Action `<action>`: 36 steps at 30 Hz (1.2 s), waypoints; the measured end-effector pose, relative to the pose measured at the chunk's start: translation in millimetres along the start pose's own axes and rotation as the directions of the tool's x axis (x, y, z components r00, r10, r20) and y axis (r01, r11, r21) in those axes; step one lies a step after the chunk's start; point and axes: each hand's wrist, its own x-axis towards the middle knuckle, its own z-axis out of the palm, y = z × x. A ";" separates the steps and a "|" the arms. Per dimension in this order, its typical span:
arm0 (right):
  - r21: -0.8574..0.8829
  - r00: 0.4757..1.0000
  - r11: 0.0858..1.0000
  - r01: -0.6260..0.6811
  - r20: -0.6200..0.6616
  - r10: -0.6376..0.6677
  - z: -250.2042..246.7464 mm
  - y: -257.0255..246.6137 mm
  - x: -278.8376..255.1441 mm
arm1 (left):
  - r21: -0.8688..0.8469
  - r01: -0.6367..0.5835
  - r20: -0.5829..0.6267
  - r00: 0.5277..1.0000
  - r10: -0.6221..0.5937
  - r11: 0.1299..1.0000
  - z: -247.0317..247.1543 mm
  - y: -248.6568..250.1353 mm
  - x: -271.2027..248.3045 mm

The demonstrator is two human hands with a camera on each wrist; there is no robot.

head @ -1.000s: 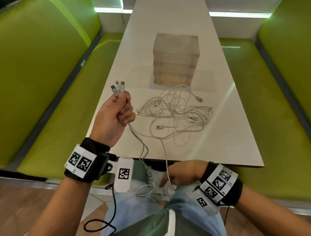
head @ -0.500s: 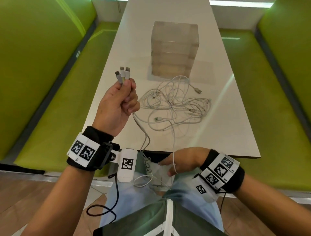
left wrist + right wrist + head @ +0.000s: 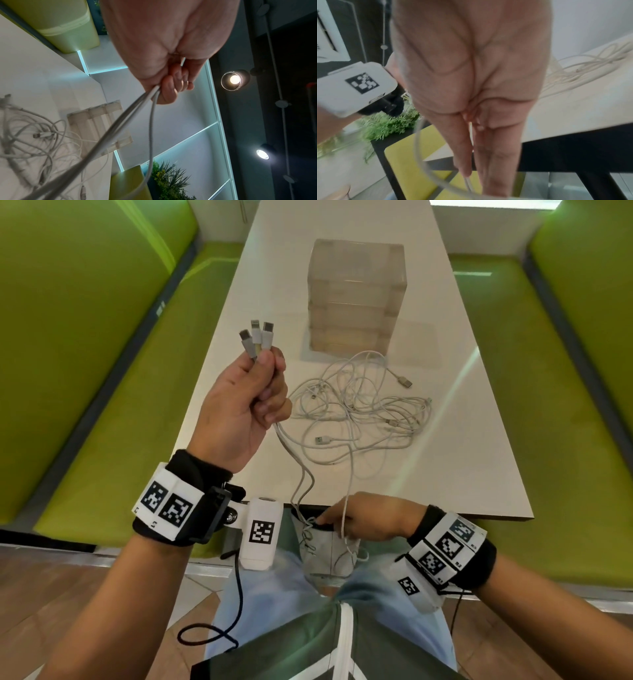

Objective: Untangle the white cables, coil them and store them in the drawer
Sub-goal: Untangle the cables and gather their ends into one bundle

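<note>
My left hand (image 3: 253, 392) is raised over the table's left side and grips three white cable ends, their plugs (image 3: 257, 337) sticking up from the fist. In the left wrist view the strands (image 3: 137, 111) leave the curled fingers (image 3: 168, 92) downward. They run over the near table edge into my lap, where a knot (image 3: 308, 525) hangs. My right hand (image 3: 363, 520) sits just below that edge and pinches the strands (image 3: 468, 181) between thumb and fingers. The remaining white cable tangle (image 3: 359, 412) lies mid-table. Behind it stands the clear drawer unit (image 3: 356, 299), all drawers closed.
The white table (image 3: 445, 474) is long and narrow, with green benches (image 3: 85, 354) on both sides. Bare tabletop surrounds the tangle. A black wire (image 3: 236, 611) from the left wrist device loops down beside my leg.
My left hand has lifted the three plugs a little higher. My right hand has come up from the lap toward the table edge, sliding along the strands.
</note>
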 end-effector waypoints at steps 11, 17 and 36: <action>0.648 0.994 0.757 0.083 -0.110 -0.015 -21.2 22.4 -9.4 | -0.010 -0.016 -0.043 0.999 0.016 1.000 -6.0 7.5 -0.4; 0.617 0.965 0.780 0.104 -0.252 0.071 -21.7 25.8 -5.4 | -0.014 -0.006 -0.013 1.000 0.006 1.000 -5.4 5.0 -1.2; -0.030 0.869 0.994 -0.106 -0.489 0.078 -47.8 18.3 39.5 | 0.025 0.119 -0.117 0.986 -0.116 0.993 -29.2 -16.3 -15.3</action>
